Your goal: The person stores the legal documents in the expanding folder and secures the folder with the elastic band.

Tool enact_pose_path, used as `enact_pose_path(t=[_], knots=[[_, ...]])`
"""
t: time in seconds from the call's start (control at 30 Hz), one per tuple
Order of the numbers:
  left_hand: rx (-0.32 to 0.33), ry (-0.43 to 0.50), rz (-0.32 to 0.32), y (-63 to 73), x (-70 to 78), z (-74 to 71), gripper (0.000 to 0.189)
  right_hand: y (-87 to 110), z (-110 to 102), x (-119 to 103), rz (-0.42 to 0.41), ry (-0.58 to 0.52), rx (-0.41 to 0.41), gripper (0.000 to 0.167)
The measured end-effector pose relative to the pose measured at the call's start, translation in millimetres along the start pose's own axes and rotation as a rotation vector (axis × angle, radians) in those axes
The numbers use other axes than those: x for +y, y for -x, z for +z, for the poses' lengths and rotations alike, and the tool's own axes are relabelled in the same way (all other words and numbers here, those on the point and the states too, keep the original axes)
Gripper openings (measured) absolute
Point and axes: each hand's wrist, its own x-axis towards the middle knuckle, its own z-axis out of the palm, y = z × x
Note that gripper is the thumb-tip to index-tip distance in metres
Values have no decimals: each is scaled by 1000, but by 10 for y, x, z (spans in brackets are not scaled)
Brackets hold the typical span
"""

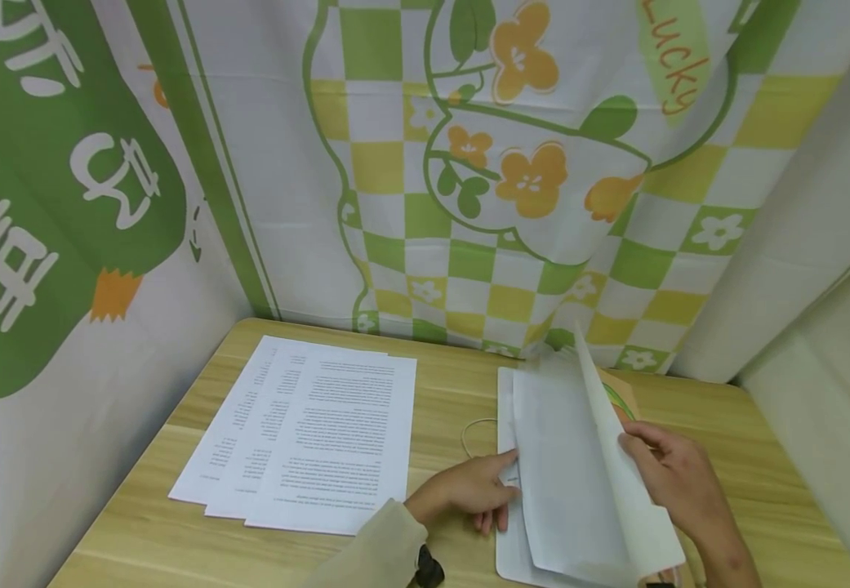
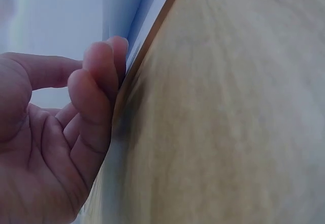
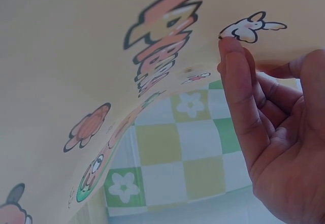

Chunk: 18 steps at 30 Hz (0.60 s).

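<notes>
A folder (image 1: pixel 505 531) lies spread at the right of the table, with clear plastic sleeves (image 1: pixel 564 482) inside. Its raised cover (image 1: pixel 616 457) is white within; the right wrist view shows a tan outer face (image 3: pixel 61 56) printed with cartoon figures and letters. My right hand (image 1: pixel 678 474) pinches the cover's outer edge between thumb and fingers, holding it tilted up. At the folder's left edge, my left hand (image 1: pixel 472 490) has its fingers curled against the rim, gripping it. In the left wrist view the fingertips (image 2: pixel 96 56) meet that edge.
Several overlapping printed sheets (image 1: pixel 329 441) lie at the left of the wooden table (image 1: pixel 439 392). A thin white cord (image 1: pixel 469 433) loops out beside the folder. Patterned curtains (image 1: pixel 425 204) hang behind the table.
</notes>
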Motion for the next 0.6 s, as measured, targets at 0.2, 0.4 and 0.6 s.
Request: enact_pose_path(t=[0.2, 0.4, 0.6], knots=[[5, -37, -3, 8, -6, 20, 73, -1, 17, 8, -14, -2, 14, 44], [5, -49, -21, -14, -26, 18, 78, -5, 31, 5, -16, -15, 23, 42], [18, -53, -58, -20, -26, 24, 78, -8, 35, 1, -22, -15, 20, 41]])
